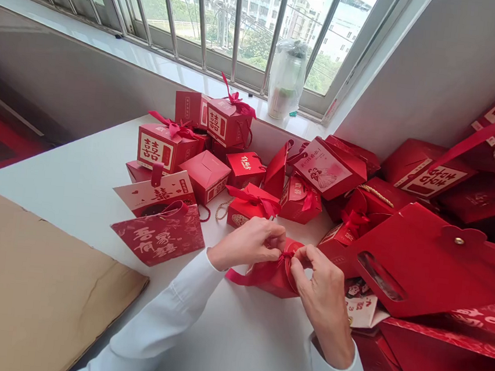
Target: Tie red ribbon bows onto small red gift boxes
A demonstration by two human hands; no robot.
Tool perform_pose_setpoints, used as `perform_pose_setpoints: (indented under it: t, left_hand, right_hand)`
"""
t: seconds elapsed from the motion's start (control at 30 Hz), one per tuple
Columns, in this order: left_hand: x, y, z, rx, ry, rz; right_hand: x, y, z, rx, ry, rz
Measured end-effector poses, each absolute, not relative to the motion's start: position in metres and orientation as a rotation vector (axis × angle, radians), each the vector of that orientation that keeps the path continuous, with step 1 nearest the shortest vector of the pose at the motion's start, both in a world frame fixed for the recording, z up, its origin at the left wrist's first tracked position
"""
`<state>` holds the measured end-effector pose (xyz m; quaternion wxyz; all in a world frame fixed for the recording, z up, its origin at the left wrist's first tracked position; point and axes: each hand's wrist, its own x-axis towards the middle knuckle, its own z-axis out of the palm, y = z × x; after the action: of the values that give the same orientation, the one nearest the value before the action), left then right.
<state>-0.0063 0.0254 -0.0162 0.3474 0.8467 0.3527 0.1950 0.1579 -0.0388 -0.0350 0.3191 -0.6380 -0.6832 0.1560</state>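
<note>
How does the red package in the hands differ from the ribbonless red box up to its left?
The red package is pinched by the left hand and right hand; the red box sits untouched on the white table. The package has a red ribbon with a long tail; the box has none. The box shows a small label; the package shows none. Both are red.

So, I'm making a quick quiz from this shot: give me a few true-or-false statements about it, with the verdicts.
The left hand and right hand pinch the ribbon bow on a small red gift box. True.
The brown cardboard sheet lies to the right of the hands. False: it lies to their left.
A plastic-wrapped jar stands on the windowsill. True.
The person's sleeves are short. False: they are long and white.
</note>
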Motion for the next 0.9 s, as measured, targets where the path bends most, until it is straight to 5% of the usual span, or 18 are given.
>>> perform_pose_setpoints:
  t: [0.9]
  left_hand:
    - [-0.0037, 0.0237, -0.01, 2.084, 0.967, 0.516]
  right_hand:
    - [0.1669, -0.0355, -0.0299, -1.552, -1.746, 0.548]
